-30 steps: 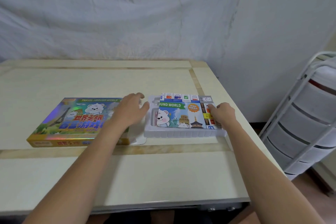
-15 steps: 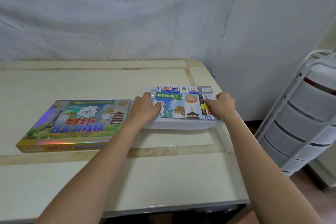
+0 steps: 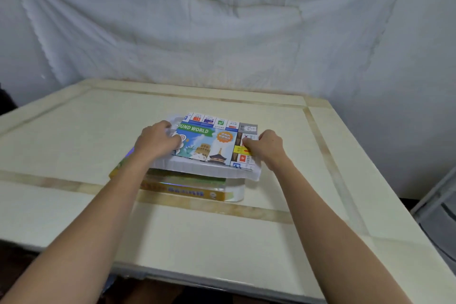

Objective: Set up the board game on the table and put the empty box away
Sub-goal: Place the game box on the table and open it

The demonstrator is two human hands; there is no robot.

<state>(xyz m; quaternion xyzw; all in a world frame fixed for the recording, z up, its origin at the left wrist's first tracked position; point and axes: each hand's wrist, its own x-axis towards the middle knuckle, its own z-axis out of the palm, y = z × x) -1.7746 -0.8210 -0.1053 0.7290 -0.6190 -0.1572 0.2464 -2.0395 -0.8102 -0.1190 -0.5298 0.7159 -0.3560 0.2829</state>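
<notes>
Hands, L (image 3: 158, 140) & R (image 3: 266, 147), each grip tray (image 3: 209, 170) w/ board (image 3: 209, 143), held over box (image 3: 187, 190); cart (image 3: 439, 217) nearby.

The white tray (image 3: 207, 170) hides most of the game box (image 3: 187, 191).

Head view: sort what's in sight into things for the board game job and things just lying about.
For the job:
- white tray with the folded game board on top, held above the box
- game box underneath
- left hand and right hand, each with a grip on a tray end
- table

Just there:
- white sheet on the wall
- cart at right
</notes>
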